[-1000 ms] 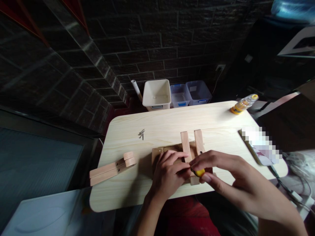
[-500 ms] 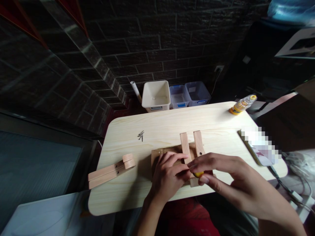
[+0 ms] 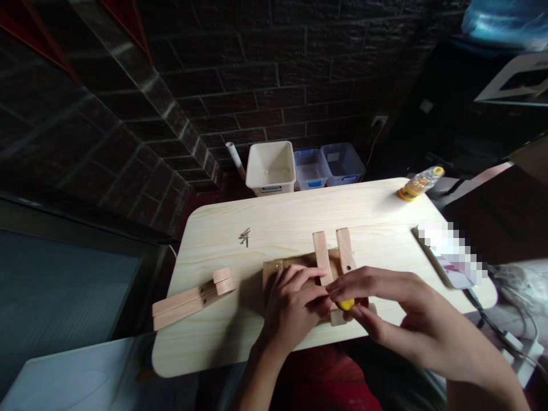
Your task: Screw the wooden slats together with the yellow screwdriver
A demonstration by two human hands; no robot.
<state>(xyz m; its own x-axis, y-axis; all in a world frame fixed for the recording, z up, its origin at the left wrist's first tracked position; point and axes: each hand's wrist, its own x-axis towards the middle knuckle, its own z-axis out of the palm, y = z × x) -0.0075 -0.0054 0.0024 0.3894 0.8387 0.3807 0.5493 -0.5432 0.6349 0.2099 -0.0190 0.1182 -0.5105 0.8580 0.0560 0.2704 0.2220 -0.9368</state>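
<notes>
A brown box with clear tape (image 3: 269, 273) lies at the table's front edge, with two pale wooden strips (image 3: 321, 251) across it. The right-hand strip (image 3: 344, 246) has a dark hole. My left hand (image 3: 293, 302) rests over the box, its fingers closed against the nearer strip. My right hand (image 3: 398, 308) pinches the rounded yellow handle of a screwdriver (image 3: 346, 304) between thumb and fingers, above the strips' near ends. Its shaft and tip are hidden by my fingers. A short wooden piece (image 3: 339, 317) shows just below the handle.
Several dark screws (image 3: 245, 236) lie in a small pile on the pale table (image 3: 282, 220). A joined pair of wooden strips with rounded ends (image 3: 192, 299) lies at left. A clear bottle (image 3: 422, 182) and a phone (image 3: 445, 257) are at right. Bins (image 3: 272, 165) stand beyond the table.
My right thumb and fingers have shifted slightly around the yellow handle, and more of it shows. My left hand stays in place; the view moves very slightly.
</notes>
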